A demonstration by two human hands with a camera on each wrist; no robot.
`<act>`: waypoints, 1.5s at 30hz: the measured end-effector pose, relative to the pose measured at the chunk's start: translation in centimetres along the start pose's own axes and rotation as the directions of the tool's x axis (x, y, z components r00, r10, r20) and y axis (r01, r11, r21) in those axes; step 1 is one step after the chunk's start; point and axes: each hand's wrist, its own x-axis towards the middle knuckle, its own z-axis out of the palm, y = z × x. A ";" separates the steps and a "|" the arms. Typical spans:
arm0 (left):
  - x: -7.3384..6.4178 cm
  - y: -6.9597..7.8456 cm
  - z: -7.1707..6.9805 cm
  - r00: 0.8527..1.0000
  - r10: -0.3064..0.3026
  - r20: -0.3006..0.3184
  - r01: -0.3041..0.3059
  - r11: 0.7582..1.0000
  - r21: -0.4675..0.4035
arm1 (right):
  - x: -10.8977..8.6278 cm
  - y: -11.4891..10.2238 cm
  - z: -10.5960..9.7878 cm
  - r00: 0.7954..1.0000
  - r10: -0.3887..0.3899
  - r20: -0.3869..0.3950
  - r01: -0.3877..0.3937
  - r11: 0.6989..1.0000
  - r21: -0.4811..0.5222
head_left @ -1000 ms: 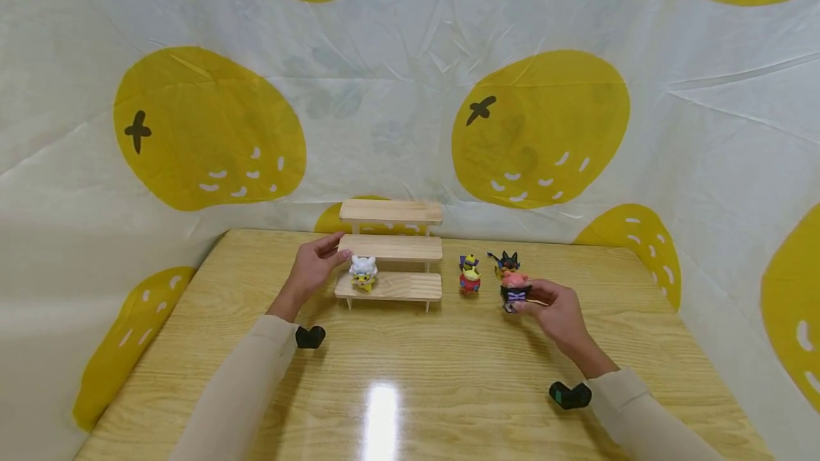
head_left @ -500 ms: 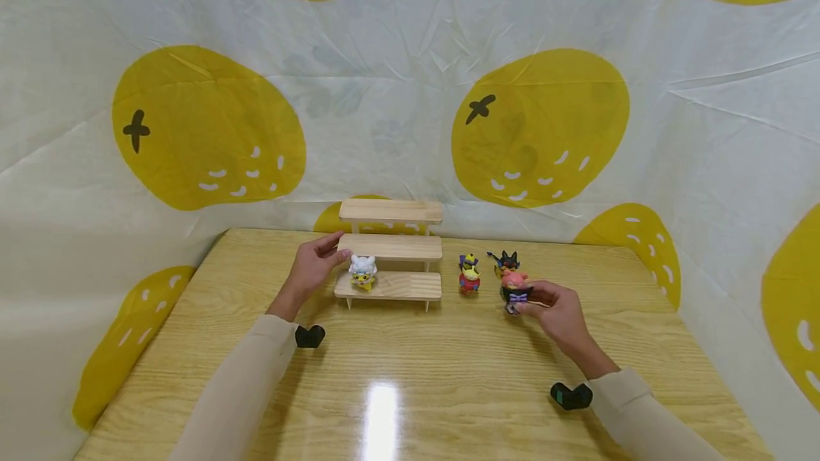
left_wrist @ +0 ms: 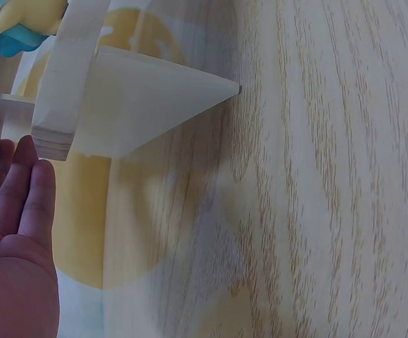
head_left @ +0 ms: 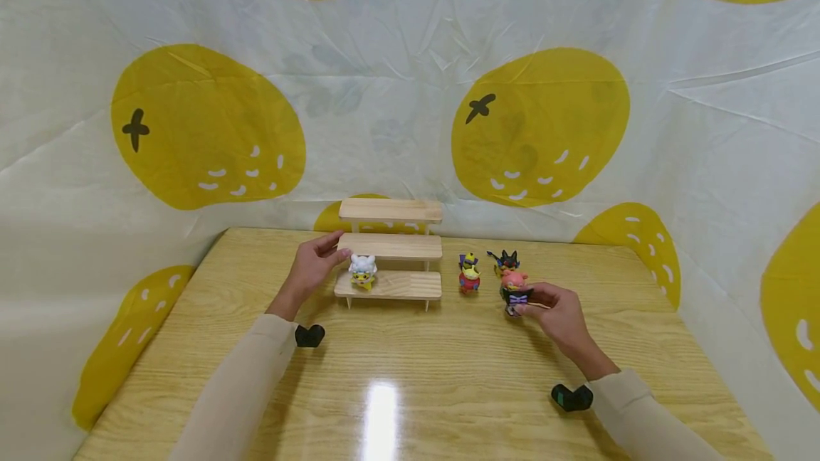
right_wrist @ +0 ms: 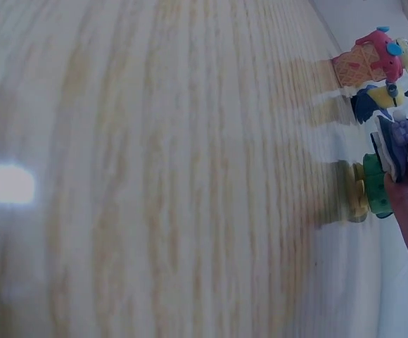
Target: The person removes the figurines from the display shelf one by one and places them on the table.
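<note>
A three-tier wooden display stand (head_left: pixel 400 284) stands on the table. My left hand (head_left: pixel 312 267) is at its left end, thumb and index finger at the middle tier; its fingers (left_wrist: pixel 10 193) look straight in the left wrist view, tips right at the wood. A yellow figurine with a white hood (head_left: pixel 363 272) stands on the bottom tier. My right hand (head_left: pixel 559 311) pinches a small dark figurine with a purple bow (head_left: pixel 517 299), its white-and-black face partly cut off in the right wrist view. Directly behind it is a pink-topped figurine (head_left: pixel 514 279).
Left of the right hand stand a red figurine with a yellow head (head_left: pixel 470 280) and a purple-and-yellow one (head_left: pixel 468 262). A black-eared figurine (head_left: pixel 508 262) stands farther back. A patterned cloth (head_left: pixel 384 119) hangs behind the wooden table (head_left: pixel 448 375).
My right hand and the dark figurine have shifted slightly toward me and to the right, showing more of the pink-topped figurine. My left hand stays at the stand.
</note>
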 end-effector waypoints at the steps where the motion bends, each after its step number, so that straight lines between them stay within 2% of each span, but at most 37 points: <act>1: 0.0 0.0 0.0 1.000 0.002 0.001 -0.002 1.000 0.001 | 0.0 0.0 0.0 1.000 0.003 -0.004 -0.003 1.000 -0.013; 7: 0.1 -0.1 0.0 1.000 0.017 0.004 -0.017 1.000 0.002 | -0.1 0.1 0.0 1.000 0.010 -0.014 -0.011 0.997 -0.080; 20: 0.0 -0.1 0.0 0.999 0.037 -0.006 -0.037 0.999 0.020 | -0.2 0.7 -0.1 0.999 0.042 -0.010 -0.043 0.997 -0.066; 26: 0.2 -0.3 0.0 1.000 0.029 -0.006 -0.029 1.000 0.010 | -0.3 1.0 -0.1 0.999 0.045 -0.006 -0.046 0.994 -0.096; 33: 0.2 -0.1 0.0 1.000 0.028 -0.006 -0.028 1.000 -0.002 | -0.3 1.2 -0.1 0.998 0.052 0.020 -0.052 0.998 -0.023; 45: -0.1 0.1 0.0 0.999 0.033 0.004 -0.033 0.999 0.004 | -0.2 1.4 0.1 0.999 0.041 0.032 -0.041 0.999 -0.020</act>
